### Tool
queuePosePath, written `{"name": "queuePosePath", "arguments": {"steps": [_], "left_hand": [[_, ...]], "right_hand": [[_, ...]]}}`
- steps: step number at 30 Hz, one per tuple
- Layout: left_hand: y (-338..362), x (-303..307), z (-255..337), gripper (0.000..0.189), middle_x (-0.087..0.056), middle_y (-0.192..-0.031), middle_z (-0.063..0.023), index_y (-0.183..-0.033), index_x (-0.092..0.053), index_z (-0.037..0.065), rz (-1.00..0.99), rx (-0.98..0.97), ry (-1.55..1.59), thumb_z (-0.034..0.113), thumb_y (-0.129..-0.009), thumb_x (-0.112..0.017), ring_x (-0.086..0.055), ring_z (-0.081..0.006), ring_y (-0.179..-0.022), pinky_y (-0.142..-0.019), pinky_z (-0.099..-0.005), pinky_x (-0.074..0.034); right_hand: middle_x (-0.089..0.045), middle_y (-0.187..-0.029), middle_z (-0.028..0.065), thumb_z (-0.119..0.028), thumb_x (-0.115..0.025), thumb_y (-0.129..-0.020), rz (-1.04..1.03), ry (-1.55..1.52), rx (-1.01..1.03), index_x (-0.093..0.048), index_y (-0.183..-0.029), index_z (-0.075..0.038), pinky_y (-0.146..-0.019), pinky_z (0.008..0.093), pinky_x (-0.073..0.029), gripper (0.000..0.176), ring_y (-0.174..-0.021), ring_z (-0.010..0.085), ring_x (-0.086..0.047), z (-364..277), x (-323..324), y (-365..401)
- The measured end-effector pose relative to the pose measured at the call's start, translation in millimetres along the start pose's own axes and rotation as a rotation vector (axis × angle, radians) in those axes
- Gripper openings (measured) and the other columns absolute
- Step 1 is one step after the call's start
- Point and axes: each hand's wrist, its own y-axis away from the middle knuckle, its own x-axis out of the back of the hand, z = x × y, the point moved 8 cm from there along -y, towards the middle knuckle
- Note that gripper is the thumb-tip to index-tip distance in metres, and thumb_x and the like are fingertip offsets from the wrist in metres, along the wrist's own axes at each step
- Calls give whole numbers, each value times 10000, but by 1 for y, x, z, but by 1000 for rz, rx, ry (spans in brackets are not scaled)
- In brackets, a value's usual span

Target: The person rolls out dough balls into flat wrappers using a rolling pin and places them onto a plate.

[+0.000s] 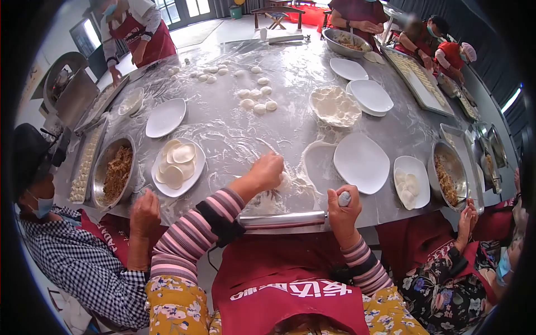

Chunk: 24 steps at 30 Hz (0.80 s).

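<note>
My right hand (344,215) is wrapped around the grey handle of a metal rolling pin (285,220), which lies along the table's near edge. My left hand (264,172) is in front of it over the floured steel table, its fingers curled downward. Something pale, perhaps dough or flour, shows beside those fingertips; whether they grip it is hidden. Left of that hand, a white plate holds a pile of round dough wrappers (177,161). A bare white plate (362,163) lies beyond my right hand.
Dough pieces (259,95) lie farther across the table. A bowl of flour (335,106) stands near stacked plates (369,97). Filling bowls (114,172) flank me at left and right (448,173). Co-workers sit close on both sides; others work at the far edge beside trays (419,81).
</note>
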Motion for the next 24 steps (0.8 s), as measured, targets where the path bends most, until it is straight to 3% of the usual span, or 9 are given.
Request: {"name": "queuePosePath", "arguments": {"steps": [4, 7, 9, 12, 16, 21, 24], "left_hand": [[11, -3, 13, 156, -607, -792, -179, -821, -593, -4, -113, 127, 218, 95, -710, -640, -605, -314, -745, -675, -374, -484], [19, -13, 31, 175, -621, -752, -108, -862, -606, -14, -154, 118, 526, 73, -719, -658, -609, -194, -731, -651, -322, -488], [19, -33, 28, 172, -629, -754, -112, -874, -613, -16, -176, 130, 528, 66, -728, -650, -615, -196, -732, -660, -318, -490], [21, -36, 34, 146, -649, -773, -119, -883, -629, -20, -201, 133, 459, 40, -749, -628, -627, -189, -734, -679, -305, -491], [22, -36, 18, 125, -655, -781, -115, -861, -629, -11, -249, 155, 536, 29, -743, -626, -624, -190, -720, -668, -309, -487], [16, -31, 45, 115, -643, -744, -139, -826, -631, -7, -237, 89, 333, 85, -764, -601, -624, -236, -702, -651, -336, -481], [15, -27, 42, 103, -640, -722, -143, -791, -632, -6, -225, 76, 275, 88, -760, -604, -622, -247, -677, -638, -343, -483]], "right_hand": [[-487, -635, 55, -19, -695, -771, 9, 27, 58, -483, -798, -54, -455, 266, -376, 216, -492, 133, -455, -15, 1, -9], [-499, -619, 65, -22, -698, -765, 30, 77, 160, -486, -800, -51, -459, 279, -390, 216, -487, 161, -483, -32, -6, -23], [-512, -608, 83, -29, -705, -756, 42, 87, 232, -489, -801, -50, -462, 299, -404, 221, -488, 204, -517, -38, -13, -34], [-533, -619, 97, -32, -710, -749, 32, 86, 176, -490, -800, -48, -466, 314, -415, 226, -498, 234, -542, -9, -29, -41], [-542, -624, 113, -46, -698, -763, 64, 98, 202, -487, -804, -52, -478, 336, -426, 216, -510, 267, -548, -15, -9, -20], [-516, -626, 159, -40, -680, -751, 13, 70, 90, -491, -817, -41, -495, 370, -425, 200, -541, 340, -538, -3, -39, -49], [-524, -644, 152, -39, -683, -749, 36, 188, 197, -487, -812, -46, -505, 368, -429, 206, -558, 333, -544, -1, -30, -34]]}}
